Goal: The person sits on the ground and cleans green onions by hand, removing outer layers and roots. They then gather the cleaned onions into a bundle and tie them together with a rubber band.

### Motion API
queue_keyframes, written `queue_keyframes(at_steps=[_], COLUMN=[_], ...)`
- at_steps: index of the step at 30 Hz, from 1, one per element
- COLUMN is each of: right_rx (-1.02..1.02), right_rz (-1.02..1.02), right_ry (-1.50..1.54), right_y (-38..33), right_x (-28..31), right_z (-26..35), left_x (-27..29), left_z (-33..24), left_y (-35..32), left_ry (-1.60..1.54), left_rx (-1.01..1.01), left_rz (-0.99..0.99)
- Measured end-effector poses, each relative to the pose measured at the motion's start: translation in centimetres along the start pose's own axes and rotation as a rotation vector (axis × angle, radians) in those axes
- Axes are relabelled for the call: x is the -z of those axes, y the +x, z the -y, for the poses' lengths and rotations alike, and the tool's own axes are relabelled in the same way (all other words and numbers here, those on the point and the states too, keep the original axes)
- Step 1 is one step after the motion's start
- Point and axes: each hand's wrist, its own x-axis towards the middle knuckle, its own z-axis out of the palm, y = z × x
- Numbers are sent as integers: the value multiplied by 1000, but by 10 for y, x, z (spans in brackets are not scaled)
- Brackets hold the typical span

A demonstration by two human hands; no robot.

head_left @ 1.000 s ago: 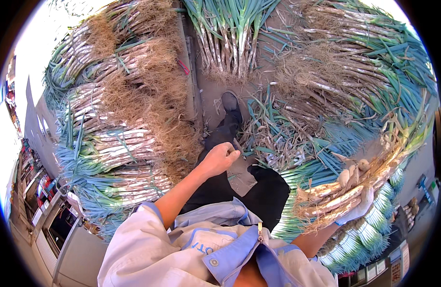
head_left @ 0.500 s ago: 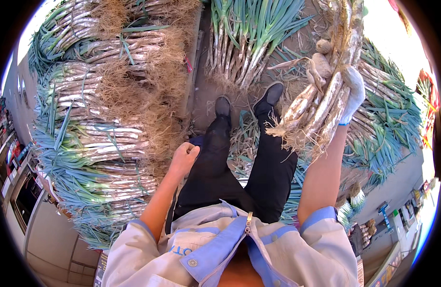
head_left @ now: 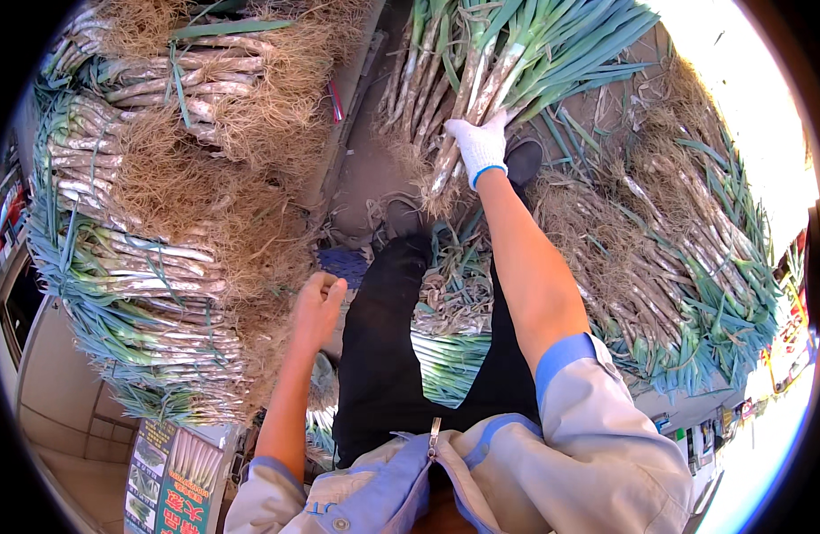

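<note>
Gloved right hand (head_left: 479,147) has its grip closed around a bundle of leeks (head_left: 499,71), held out ahead above the ground.
Bare left hand (head_left: 318,307) hangs loosely curled with nothing in it, beside the dark trousers (head_left: 383,356) and near the stacked leeks (head_left: 134,258), whose roots point inward; another heap (head_left: 686,267) lies to the right.

A rectangular green-and-red printed sign (head_left: 165,481) stands below the bare left hand (head_left: 318,307), near its elbow.
</note>
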Motion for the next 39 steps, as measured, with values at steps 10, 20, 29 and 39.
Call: queue_keyframes(at_steps=[10,20,29,39], right_rx=[9,464,640,1190], right_rz=[60,-137,151,605], right_ry=[-205,-714,-1176,-1751], right_y=[96,128,134,128], right_x=[98,56,87,-206], right_z=[-72,-26,43,46], left_x=[-92,-129,-172,-192], left_z=[-7,6,-22,-22], left_y=[205,336,437,461], left_ry=[65,162,185,63], left_rx=[-214,-192,-27,-144], left_rz=[-36,-226,-346,-184])
